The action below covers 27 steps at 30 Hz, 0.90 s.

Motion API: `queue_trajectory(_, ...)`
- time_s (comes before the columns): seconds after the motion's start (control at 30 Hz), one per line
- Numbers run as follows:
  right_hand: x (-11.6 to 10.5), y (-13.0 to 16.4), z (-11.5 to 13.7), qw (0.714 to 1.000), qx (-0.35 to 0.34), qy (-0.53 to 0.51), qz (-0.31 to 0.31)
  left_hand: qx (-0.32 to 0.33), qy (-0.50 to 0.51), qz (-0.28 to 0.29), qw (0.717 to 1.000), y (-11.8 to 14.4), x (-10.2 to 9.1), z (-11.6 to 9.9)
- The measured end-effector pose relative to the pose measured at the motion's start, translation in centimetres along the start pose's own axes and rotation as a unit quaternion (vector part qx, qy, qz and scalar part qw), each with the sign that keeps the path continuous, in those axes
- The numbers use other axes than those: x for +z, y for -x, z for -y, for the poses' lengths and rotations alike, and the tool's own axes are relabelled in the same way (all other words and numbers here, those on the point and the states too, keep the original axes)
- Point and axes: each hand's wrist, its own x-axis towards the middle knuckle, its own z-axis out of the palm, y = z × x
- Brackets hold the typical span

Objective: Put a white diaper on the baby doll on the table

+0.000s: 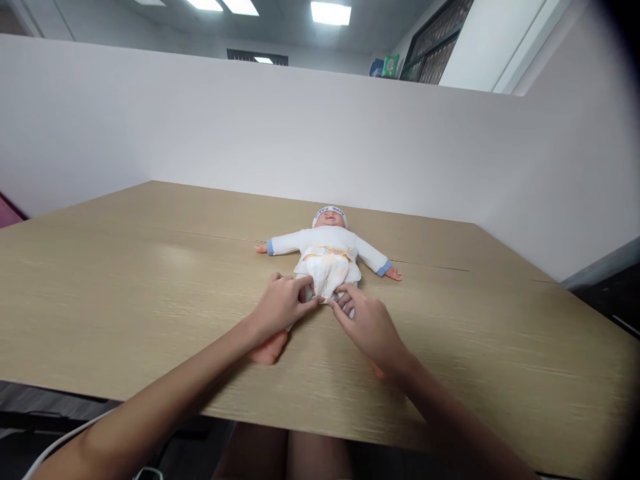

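Note:
A baby doll [327, 250] lies on its back on the wooden table [125, 280], head away from me, arms spread. It wears a white top with blue cuffs, a white cap and a white diaper [327, 270]. My left hand [280, 307] pinches the diaper's lower edge at the doll's crotch from the left. My right hand [365, 323] grips the same edge from the right, fingertips almost touching the left hand's. One bare doll leg [270, 347] shows under my left wrist; the other leg is mostly hidden under my right hand.
White partition walls [250, 133] enclose the table at the back and right. The table's near edge runs just above my knees [285, 457]. A white cable [60, 443] hangs at the lower left.

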Motion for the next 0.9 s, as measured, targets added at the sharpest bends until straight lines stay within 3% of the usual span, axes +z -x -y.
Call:
queue_trajectory(0.2, 1.1, 0.7, -0.7, 0.996, -0.064, 0.046, -0.03, 0.03, -0.002, -0.013, 0.999, 0.3, 0.2, 0.5)
queue_trajectory(0.57, 2.0, 1.7, -0.8, 0.995, -0.077, 0.005, -0.06, 0.092, 0.092, -0.066, 0.989, 0.8, 0.4, 0.8)
queue_trajectory(0.77, 1.7, 1.2, -0.7, 0.998, -0.044, -0.023, -0.044, 0.07, 0.073, -0.034, 0.994, 0.6, 0.5, 0.6)
queue_trajectory(0.9, 1.0, 0.5, -0.7, 0.998, 0.019, -0.051, -0.027, 0.018, 0.144, -0.063, 0.987, 0.2, 0.8, 0.5)
